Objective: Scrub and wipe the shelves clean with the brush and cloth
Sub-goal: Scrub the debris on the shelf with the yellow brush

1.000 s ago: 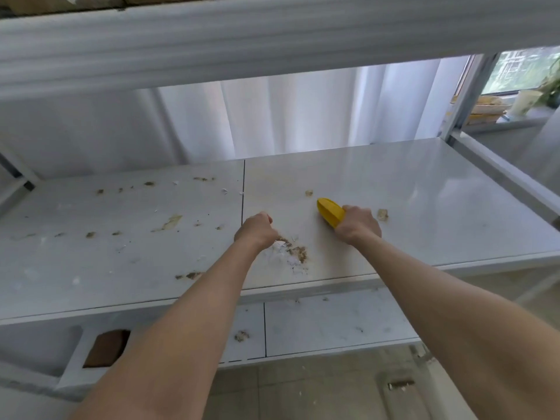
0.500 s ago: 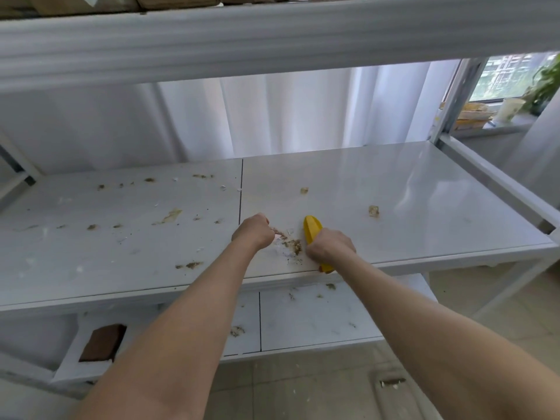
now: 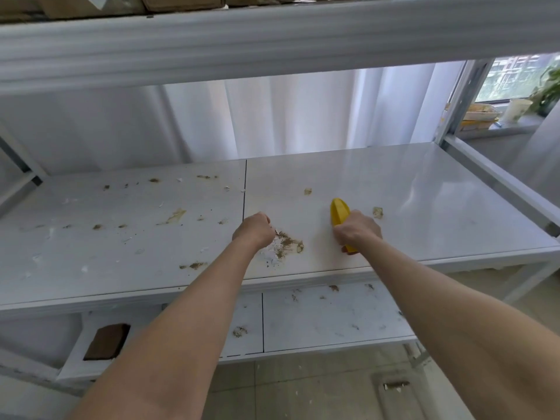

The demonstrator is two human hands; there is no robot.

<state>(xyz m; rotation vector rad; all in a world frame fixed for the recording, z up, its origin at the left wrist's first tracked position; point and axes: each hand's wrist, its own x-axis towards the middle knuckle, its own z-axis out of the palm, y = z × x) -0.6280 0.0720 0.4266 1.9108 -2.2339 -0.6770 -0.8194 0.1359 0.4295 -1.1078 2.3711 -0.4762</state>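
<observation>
Gripping the yellow plastic scrub brush [image 3: 339,211]: right hand [image 3: 358,230], fingers wrapped round its near end. The tapered tip points away from the person and the brush sits on the white middle shelf panel [image 3: 424,207], right of the centre seam [image 3: 245,189].

Left hand [image 3: 254,230] is curled into a fist, resting on the same shelf just right of the seam. Seen from the back, so I cannot tell whether anything is inside the fist. No cloth is identifiable.

Brown crumbly dirt pile [image 3: 288,242] lies between the two hands, touching or just beside the left fist, with a white smear [image 3: 269,256] on its near side. A small tan crumb [image 3: 377,212] sits just right of the right hand; another [image 3: 307,191] lies further back, left of the brush tip. The left half of the shelf carries scattered brown specks and a tan streak [image 3: 175,216]. The right half past the brush looks glossy.

White lower shelf [image 3: 333,322] has specks near its front edge and a brown rectangular patch [image 3: 106,341] at the left. Grey upper shelf beam [image 3: 272,40] runs overhead, with cardboard boxes [image 3: 91,4] on top. White curtain [image 3: 272,116] hangs behind. Paper cup [image 3: 519,109] stands on the windowsill at far right.
</observation>
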